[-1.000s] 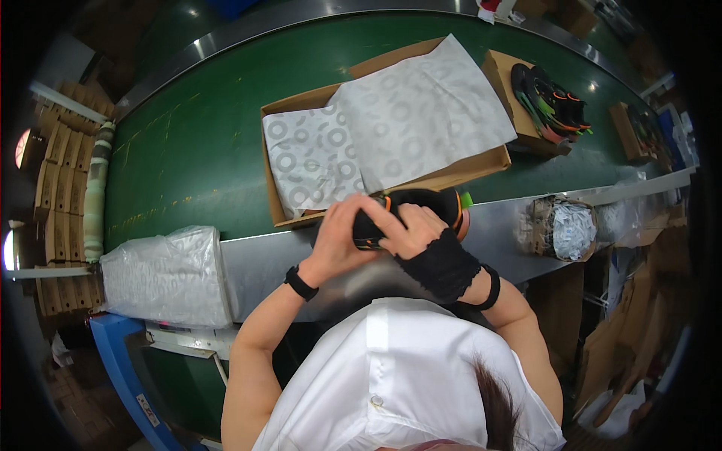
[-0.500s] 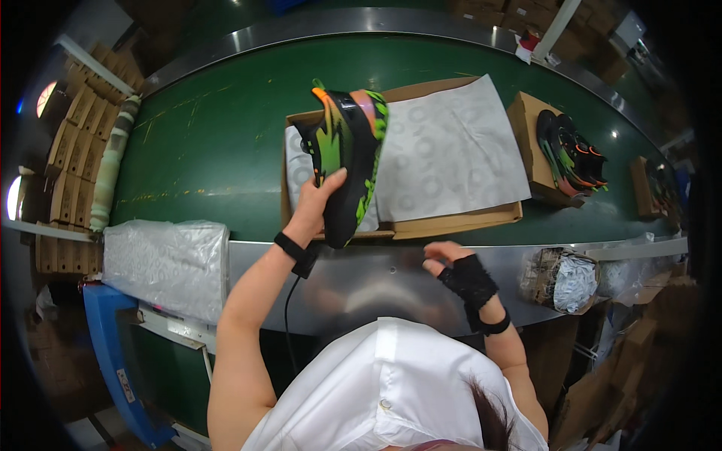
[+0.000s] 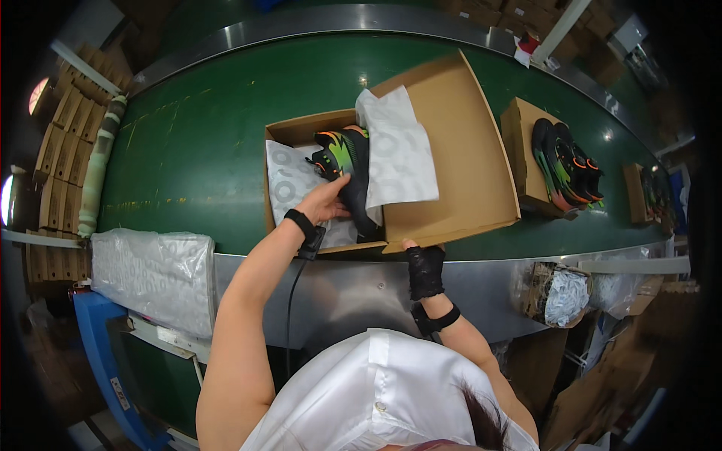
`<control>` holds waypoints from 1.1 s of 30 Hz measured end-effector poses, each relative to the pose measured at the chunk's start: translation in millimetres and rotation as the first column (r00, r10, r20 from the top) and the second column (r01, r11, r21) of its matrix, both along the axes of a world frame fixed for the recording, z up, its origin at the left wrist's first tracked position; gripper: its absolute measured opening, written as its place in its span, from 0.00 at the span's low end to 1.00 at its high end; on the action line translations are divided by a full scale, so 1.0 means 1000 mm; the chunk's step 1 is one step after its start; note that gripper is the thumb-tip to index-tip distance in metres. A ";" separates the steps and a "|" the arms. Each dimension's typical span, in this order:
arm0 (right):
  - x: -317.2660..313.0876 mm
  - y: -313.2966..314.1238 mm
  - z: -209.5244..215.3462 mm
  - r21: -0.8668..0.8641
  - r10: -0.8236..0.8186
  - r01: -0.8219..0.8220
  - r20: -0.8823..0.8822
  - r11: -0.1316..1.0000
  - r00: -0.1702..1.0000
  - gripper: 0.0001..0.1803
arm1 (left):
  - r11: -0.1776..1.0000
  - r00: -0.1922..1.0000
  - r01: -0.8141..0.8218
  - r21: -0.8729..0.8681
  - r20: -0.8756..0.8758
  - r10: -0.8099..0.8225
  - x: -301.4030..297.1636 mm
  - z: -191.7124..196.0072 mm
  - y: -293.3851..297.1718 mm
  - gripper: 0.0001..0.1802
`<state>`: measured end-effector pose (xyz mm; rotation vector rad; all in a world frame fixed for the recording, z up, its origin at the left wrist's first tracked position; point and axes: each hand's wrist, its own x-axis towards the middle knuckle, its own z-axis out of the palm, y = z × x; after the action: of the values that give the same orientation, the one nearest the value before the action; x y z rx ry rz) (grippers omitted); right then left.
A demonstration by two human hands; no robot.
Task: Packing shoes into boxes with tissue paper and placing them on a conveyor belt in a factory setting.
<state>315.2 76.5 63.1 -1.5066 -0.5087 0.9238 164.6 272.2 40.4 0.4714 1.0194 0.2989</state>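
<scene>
An open cardboard shoe box [image 3: 451, 158] lies on the green conveyor belt [image 3: 203, 150], lined with patterned white tissue paper [image 3: 398, 158]. My left hand [image 3: 325, 203], with a black band at the wrist, grips a black shoe with green and orange markings [image 3: 347, 169] and holds it down inside the box. My right hand [image 3: 425, 267], in a black fingerless glove, holds the box's near edge at the lid hinge. The lid lies open to the right.
Another open box with a pair of dark shoes [image 3: 560, 161] rides the belt to the right, and one more box [image 3: 650, 192] beyond it. A wrapped stack of tissue sheets [image 3: 150, 274] sits on the left. Crumpled paper [image 3: 564, 293] lies in a bin on the right. Flat cartons [image 3: 60, 135] are stacked at far left.
My left hand lowered the shoe from above the box into it. The tissue was folded back and the lid now lies open. My right hand moved up to the box edge.
</scene>
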 end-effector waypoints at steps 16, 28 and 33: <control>-0.028 0.042 -0.019 -0.329 0.279 -0.314 0.941 0.891 -0.194 0.32 | 0.494 0.792 0.021 0.869 -0.315 0.522 -0.105 -0.026 -0.058 0.22; -0.028 0.040 -0.021 -0.525 0.486 -0.281 0.851 0.803 -0.198 0.27 | 0.541 0.820 0.181 0.821 -0.430 0.379 -0.110 -0.031 -0.049 0.23; -0.046 0.073 0.021 -0.531 0.497 -0.319 0.847 0.785 -0.187 0.26 | 0.728 0.956 -0.164 0.665 -0.074 0.284 -0.133 -0.010 -0.010 0.25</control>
<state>268.8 149.2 84.5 -1.9994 -2.2642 0.0191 31.5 261.9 30.1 1.0297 1.1301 0.8686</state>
